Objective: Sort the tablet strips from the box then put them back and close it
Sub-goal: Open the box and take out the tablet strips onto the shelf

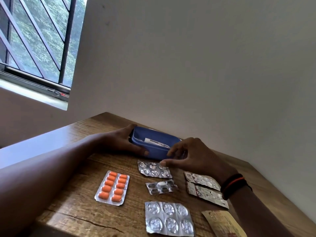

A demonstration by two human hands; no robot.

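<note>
wedged into a corner of plain pale wall, the brown wood-grain table [71, 212] has its far edges tight against the wall and its left edge open to the room, below a barred window [34, 40]. an open blue oval plastic box [153, 144] sits at the back, close to the corner, with a white tube [154, 141] lying inside. the left hand [123, 142] is spread around the box's left end, thumb along its near wall. the right hand [193, 156] hovers at the box's near right rim, fingers loosely curled and parted, thumb tip touching the top edge of a crumpled six-pocket silver foil strip [154, 169]; whether it grips it i cannot tell. nearer lie an orange-tablet blister strip [112, 188] on the left with bare wood around it, a small clear strip with one white tablet [161, 186], a large silver strip of round pockets [169, 218] reaching the near edge, two long printed foil strips [203, 187] side by side, and a tan sachet [222, 223].
</note>
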